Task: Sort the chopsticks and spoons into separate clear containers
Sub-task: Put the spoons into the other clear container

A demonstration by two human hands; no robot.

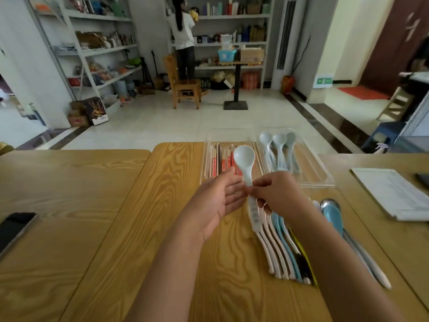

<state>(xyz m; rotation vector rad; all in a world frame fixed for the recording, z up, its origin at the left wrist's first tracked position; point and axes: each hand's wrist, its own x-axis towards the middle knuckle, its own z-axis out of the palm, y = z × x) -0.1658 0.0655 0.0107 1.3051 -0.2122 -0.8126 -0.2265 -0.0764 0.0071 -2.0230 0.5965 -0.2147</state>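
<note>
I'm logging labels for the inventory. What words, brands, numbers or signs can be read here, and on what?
None can be read as text.
White spoon held in the right hand: print on the handle, blurred.
Spoons in the clear container: handle marks, too small.
Green wall sign: white symbols, unreadable.
Printed box on the floor: lettering too small.
Paper sheet: lines blurred.

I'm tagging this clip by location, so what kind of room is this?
Probably a staged workroom or storeroom, not a home kitchen: open shelves crammed with mixed goods line the walls, a lone chair stands on bare tile, and a green exit sign sits low on the wall beyond the wooden table.
</note>
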